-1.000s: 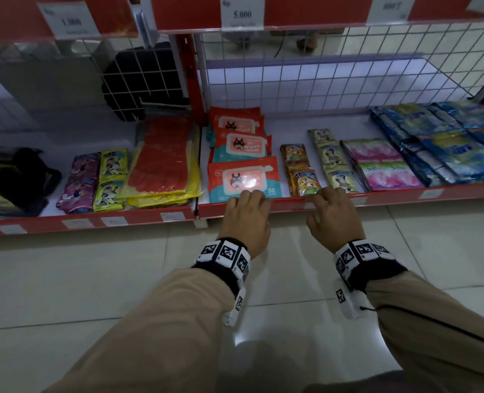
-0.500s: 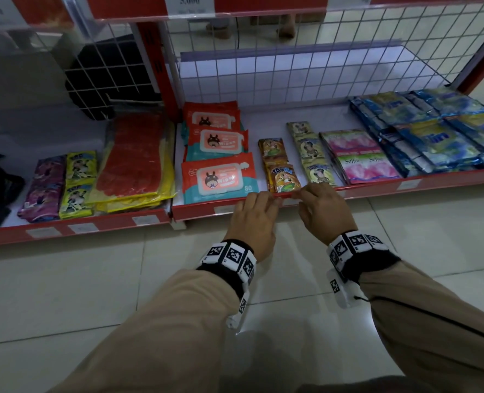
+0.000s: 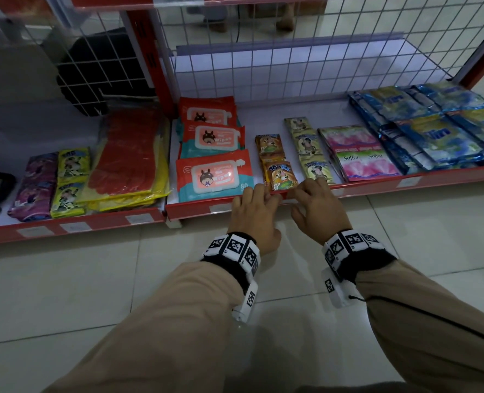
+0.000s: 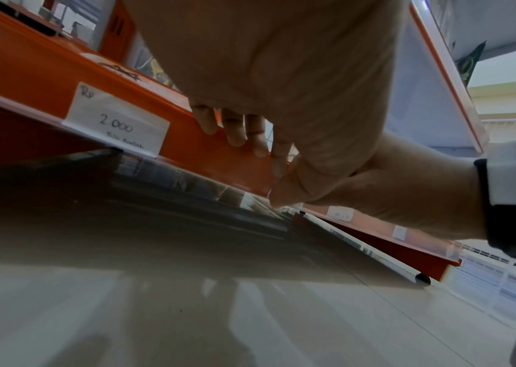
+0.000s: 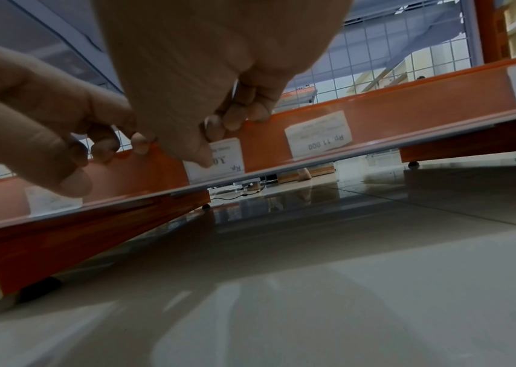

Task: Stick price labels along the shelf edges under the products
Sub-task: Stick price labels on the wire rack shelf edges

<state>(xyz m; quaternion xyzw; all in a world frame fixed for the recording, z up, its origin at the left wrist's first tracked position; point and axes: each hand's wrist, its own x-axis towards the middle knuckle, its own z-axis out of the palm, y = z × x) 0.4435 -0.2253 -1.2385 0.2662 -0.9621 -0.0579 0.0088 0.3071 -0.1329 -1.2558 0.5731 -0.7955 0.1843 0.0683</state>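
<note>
Red runs the whole length of the bottom shelf edge point(image 3: 377, 191), and both hands sit on it side by side, below the orange drink sachet point(image 3: 281, 177). From the head view the label being worked on is hidden: the backs of the left hand point(image 3: 256, 215) and the right hand point(image 3: 318, 208) cover that stretch of the strip.

The right wrist view shows more. A white price label point(image 5: 219, 159) reading "Rp 3.0…" lies on the strip, its middle digits covered by the right thumb, which presses on it. The right fingers point(image 5: 235, 116) curl over the top lip of the edge, so the hand clamps edge and label together. To the right of it sits a second label point(image 5: 319, 135), "Rp 11.000"; its smaller print is too blurred to read.

In the left wrist view the left fingers point(image 4: 235, 129) hook over the top of the edge, touching it, just beside the right hand. Whether they touch the label cannot be told. Left of them is a handwritten label point(image 4: 118, 121), "Rp 2.000".

Wet wipe packs point(image 3: 213, 177) lie left of the sachet, pink softener packets point(image 3: 367, 165) to its right.
</note>
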